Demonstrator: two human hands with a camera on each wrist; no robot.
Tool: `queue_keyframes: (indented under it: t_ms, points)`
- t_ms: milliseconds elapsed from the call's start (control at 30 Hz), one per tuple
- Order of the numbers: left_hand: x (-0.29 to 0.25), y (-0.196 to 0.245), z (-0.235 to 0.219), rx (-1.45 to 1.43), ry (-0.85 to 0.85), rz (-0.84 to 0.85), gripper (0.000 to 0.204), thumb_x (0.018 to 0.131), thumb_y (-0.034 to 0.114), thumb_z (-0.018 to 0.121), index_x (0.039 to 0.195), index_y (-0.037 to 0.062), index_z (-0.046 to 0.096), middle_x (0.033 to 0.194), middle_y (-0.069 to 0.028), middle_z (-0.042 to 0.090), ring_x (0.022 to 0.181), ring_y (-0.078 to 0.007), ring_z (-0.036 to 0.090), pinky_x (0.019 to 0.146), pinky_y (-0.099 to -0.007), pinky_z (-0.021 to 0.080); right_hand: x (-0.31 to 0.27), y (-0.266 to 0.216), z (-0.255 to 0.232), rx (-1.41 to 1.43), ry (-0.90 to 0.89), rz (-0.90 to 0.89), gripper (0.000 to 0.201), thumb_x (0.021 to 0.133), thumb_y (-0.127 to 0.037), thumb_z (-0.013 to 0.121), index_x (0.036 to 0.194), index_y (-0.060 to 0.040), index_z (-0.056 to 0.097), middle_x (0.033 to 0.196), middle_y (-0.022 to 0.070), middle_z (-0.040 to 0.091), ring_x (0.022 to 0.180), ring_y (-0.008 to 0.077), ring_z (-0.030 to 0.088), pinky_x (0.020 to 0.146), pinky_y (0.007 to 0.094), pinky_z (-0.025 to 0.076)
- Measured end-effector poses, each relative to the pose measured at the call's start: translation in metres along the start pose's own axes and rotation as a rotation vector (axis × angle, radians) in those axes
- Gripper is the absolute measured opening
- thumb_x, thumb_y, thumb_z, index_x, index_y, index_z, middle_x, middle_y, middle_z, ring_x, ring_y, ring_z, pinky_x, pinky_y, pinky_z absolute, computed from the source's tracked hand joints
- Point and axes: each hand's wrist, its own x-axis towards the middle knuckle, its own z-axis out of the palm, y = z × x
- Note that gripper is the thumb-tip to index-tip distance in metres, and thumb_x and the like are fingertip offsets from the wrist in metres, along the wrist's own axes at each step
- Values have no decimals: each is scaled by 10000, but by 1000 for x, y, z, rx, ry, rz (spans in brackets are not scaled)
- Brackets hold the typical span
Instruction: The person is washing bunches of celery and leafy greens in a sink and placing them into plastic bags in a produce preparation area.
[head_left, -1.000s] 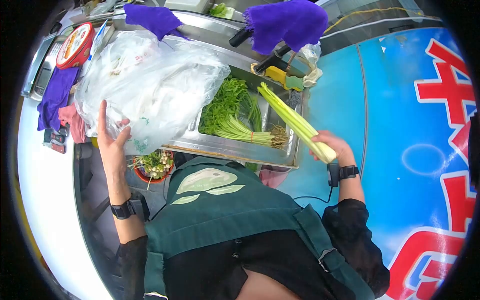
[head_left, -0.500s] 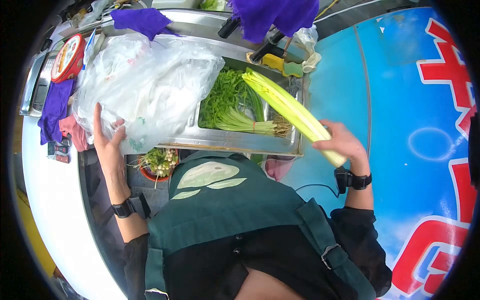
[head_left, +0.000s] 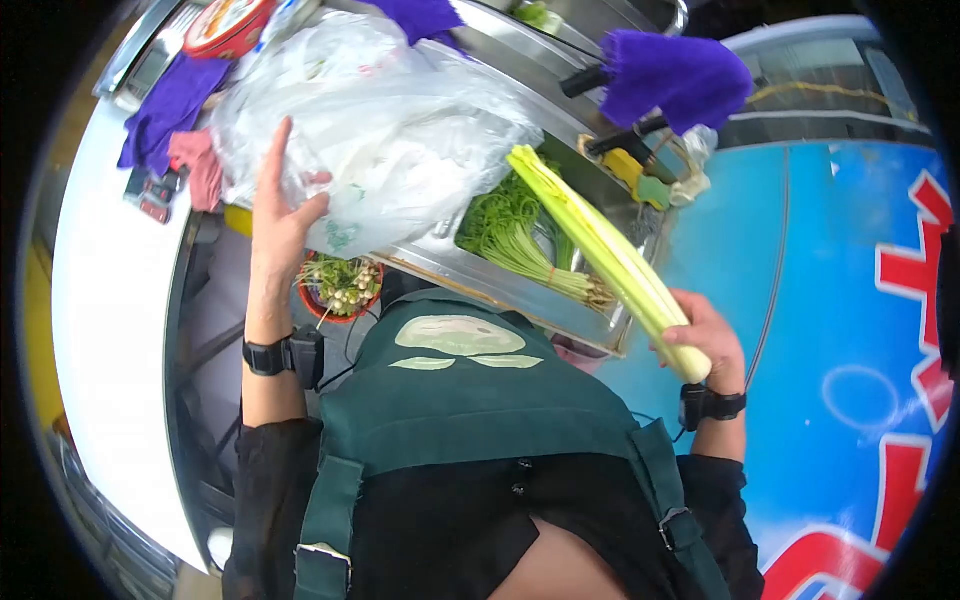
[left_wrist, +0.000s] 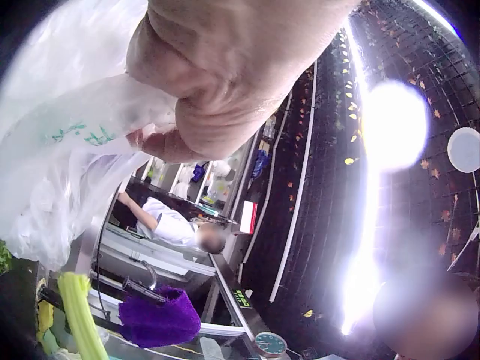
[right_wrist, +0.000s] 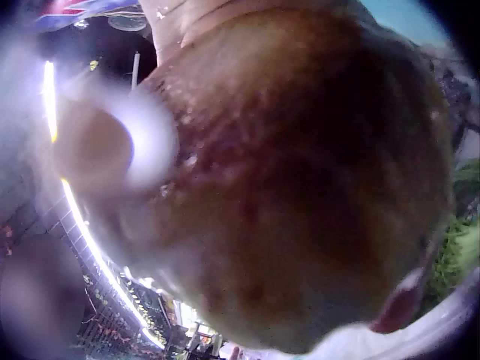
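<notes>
My left hand [head_left: 280, 230] holds the near left edge of a large white translucent plastic bag [head_left: 390, 130], its index finger pointing up along the side. In the left wrist view the thumb and a fingertip meet at the bag's film [left_wrist: 79, 161]. My right hand [head_left: 718, 342] grips a bunch of celery [head_left: 612, 262] near its pale root end. The stalks slant up and left, and their cut tops overlap the bag's right edge in the head view. Seen from the right wrist, the blurred brownish root end [right_wrist: 285, 187] fills most of the picture.
Under the celery is a steel sink [head_left: 480, 280] with tied leafy greens [head_left: 525, 240]. A red pot of small white bulbs [head_left: 342, 288] stands below its near edge. Purple cloths [head_left: 675, 80] hang behind, sponges [head_left: 622, 172] beside them. White counter [head_left: 110, 330] at left, blue panel [head_left: 720, 250] at right.
The head view has turned, shifting the scene right. The celery's tops have come over to the bag's right edge. Both hands keep their hold.
</notes>
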Motion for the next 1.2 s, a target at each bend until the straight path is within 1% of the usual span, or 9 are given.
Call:
queue_keyframes:
  t_ms: [67,167,333,567,633,800,867,900,1200]
  points:
    - [-3,6,2,-74,-50,-8,914,643,-139,533,1488,111,288,1509,-59,302,953,-129,557,779,-234,465,23,-4,3,-6,-101,23,747,662,-225,804,1269,63,476,1056,116,624,848,179,646,689,321,573]
    - [-5,13,0,-117,-53,-65,939,633,-145,533,1495,120,273,1513,-48,293,968,-126,557,774,-233,468,72,-17,22,-262,-238,-340,850,627,-263,834,1315,50,447,1195,108,570,1099,167,545,982,307,406]
    - [-7,16,-3,-178,-101,-126,954,634,-137,542,1502,139,259,1511,-39,290,976,-139,567,690,-230,459,159,-64,94,-394,-271,-656,760,634,-213,802,1270,8,449,1141,102,569,1043,162,555,911,294,446]
    - [-6,14,-11,-255,-64,-268,931,663,-111,604,1497,106,253,1114,-78,591,940,-148,575,694,-234,467,320,-89,147,-522,-344,-986,596,604,-123,760,1128,-63,485,1012,53,563,946,171,544,849,308,449]
    - [-6,8,-19,-245,-55,-289,926,650,-121,580,1494,88,261,1179,-83,580,996,-145,565,743,-235,465,354,-91,154,-645,-299,-1089,575,601,-128,750,1104,-70,480,920,141,614,862,300,613,781,361,481]
    - [-10,17,-40,-168,64,-151,973,586,-149,488,1498,116,276,1423,-65,406,1202,-156,459,911,-232,429,398,-88,147,-877,-241,-1119,602,621,-136,735,1175,-96,502,1006,200,635,953,362,619,821,396,489]
    - [-10,18,-56,-188,79,-160,988,567,-140,488,1494,144,298,1448,-57,374,1210,-172,454,950,-254,420,390,-89,140,-1092,-203,-705,604,626,-127,725,1180,-75,491,1035,213,622,1008,387,598,868,414,476]
    - [-10,14,-61,-140,74,-165,1012,540,-172,447,1492,133,294,1536,-36,267,1252,-174,435,1024,-292,393,391,-87,133,-1095,-211,-699,604,626,-127,725,1180,-75,491,1035,213,622,1008,387,598,868,414,476]
    - [-7,35,-33,62,40,6,1005,549,-143,460,1499,128,275,1532,-54,276,1224,-192,478,1042,-315,366,400,-86,102,-1297,-193,-709,624,726,-55,651,1317,-97,456,1206,204,577,1132,368,547,933,419,456]
